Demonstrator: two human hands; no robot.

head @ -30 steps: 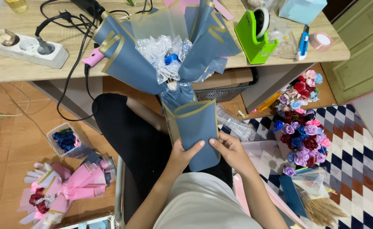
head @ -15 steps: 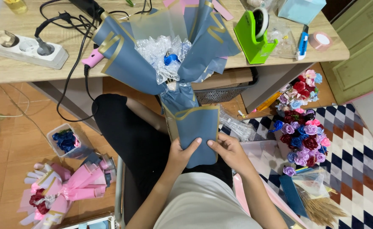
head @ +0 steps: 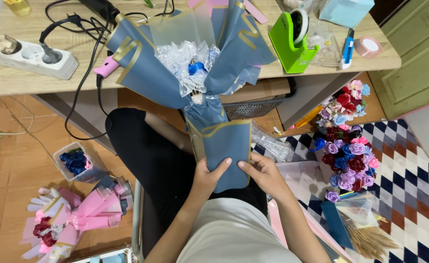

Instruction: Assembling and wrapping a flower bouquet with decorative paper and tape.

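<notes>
We see the bench (head: 24, 80) across the top, and the blue bouquet (head: 195, 78) leans against its front edge, stem wrap hanging below it over our lap. Our left hand (head: 208, 178) and right hand (head: 264, 175) clasp the wrap's lower end, fingers (head: 223, 164) pressed flat on the paper. A green tape dispenser (head: 292, 36) stands on the bench, right of the bouquet.

Bright even light, soft shadows, sharp focus (edges slightly bowed)
</notes>
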